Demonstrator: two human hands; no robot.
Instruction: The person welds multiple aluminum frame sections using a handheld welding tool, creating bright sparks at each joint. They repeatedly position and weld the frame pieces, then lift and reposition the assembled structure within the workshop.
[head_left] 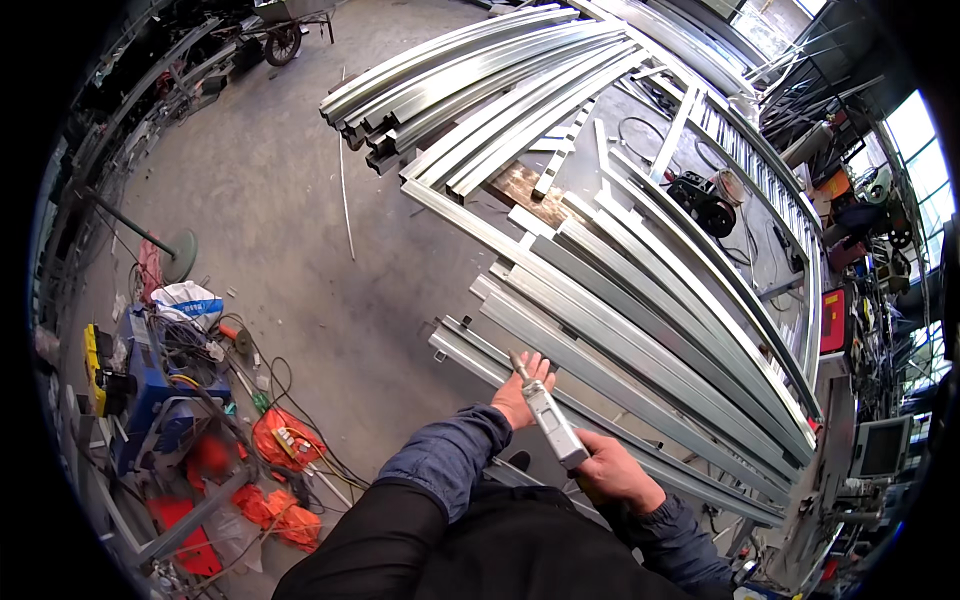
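My right hand (618, 472) is closed round the lower end of a long, narrow silver-grey metal piece (550, 418) with a slim tapered tip; its exact kind is unclear. Beneath and beside the tapered end is my left hand (513, 402), palm partly showing and fingers stretched out, with the piece lying across it. Both hands are in front of my body, over the near end of a rack of long metal profiles (600, 325). Closest to my hands runs a slotted channel (462, 345).
More profiles (480, 65) lie bundled on the frame's far side. A black machine with a round part (714, 215) sits among the bars. To my left are a blue machine (165, 385), orange bags (283, 437) and loose cables on the concrete floor. A wheeled cart (285, 40) stands far off.
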